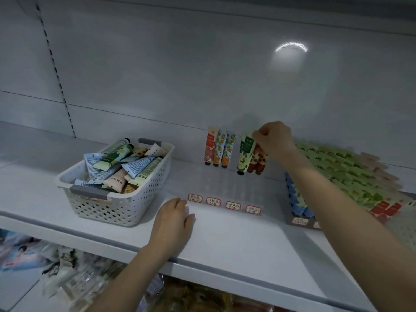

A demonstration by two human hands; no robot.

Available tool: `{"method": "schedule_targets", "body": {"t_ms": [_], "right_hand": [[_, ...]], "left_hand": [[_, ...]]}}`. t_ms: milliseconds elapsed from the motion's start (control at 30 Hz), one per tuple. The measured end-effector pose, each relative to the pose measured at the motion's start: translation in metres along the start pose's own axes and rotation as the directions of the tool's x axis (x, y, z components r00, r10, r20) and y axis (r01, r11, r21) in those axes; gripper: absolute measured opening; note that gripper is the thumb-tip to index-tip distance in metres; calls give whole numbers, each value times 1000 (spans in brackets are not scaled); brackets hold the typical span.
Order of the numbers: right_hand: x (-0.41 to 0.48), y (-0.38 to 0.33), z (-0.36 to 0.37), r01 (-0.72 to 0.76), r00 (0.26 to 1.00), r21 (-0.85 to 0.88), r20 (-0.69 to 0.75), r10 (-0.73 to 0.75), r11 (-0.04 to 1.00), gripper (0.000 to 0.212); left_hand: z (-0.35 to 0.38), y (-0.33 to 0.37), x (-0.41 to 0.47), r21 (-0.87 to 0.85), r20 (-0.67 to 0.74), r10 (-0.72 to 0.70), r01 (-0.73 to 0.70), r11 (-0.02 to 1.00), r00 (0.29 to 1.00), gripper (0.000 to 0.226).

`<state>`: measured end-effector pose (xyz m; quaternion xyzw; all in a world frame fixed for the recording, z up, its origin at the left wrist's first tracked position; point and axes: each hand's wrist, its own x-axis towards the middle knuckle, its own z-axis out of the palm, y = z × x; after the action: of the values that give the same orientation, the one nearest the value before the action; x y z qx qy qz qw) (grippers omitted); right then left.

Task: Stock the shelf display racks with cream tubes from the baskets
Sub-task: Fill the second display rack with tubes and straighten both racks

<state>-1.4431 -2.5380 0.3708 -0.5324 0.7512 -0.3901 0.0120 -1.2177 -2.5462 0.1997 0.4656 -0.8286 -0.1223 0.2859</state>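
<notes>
**A:** What stood at your left?

**B:** A white perforated plastic basket point(117, 199) with grey handles sat on the white metal shelf point(236, 239), heaped with mixed cream tubes point(126, 163).

**A:** And your left hand point(173, 219)?

**B:** It lay flat on the shelf just right of the basket, fingers relaxed and holding nothing. It was near the label strip of the clear plastic display rack point(225, 206).

**A:** What was in the rack?

**B:** Three upright orange-and-blue tubes point(217, 147) stood at its back. Right of them, your right hand point(273, 140) pinched the top of a green lemon-print tube point(244, 154), cap down, beside brown-red tubes point(256, 161). Farther right lay rows of pale green tubes point(337, 172).
</notes>
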Motion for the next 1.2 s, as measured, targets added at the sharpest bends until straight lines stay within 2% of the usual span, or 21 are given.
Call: {"method": "schedule_targets", "body": {"t_ms": [200,400,833,967,1200], "right_hand": [[29,-8,8,13,999,-79,-39,-16,997,40],[47,-11,14,24,999,-125,-43,-30,992,21],[51,6,49,-51,999,-187,-5,51,981,26],[52,9,53,-53,999,-198,-3,53,979,26],[52,13,54,-32,1000,-220,-5,31,975,30]], "left_hand": [[6,-4,-2,30,1,-18,18,999,1000,29],[7,-6,-2,15,-8,-19,20,1000,1000,24],[10,-10,-2,-11,-44,4,-5,1000,999,24],[11,-10,-3,-18,-54,4,-5,1000,999,29],[11,-11,-2,-24,-56,2,-4,1000,998,23]]}}
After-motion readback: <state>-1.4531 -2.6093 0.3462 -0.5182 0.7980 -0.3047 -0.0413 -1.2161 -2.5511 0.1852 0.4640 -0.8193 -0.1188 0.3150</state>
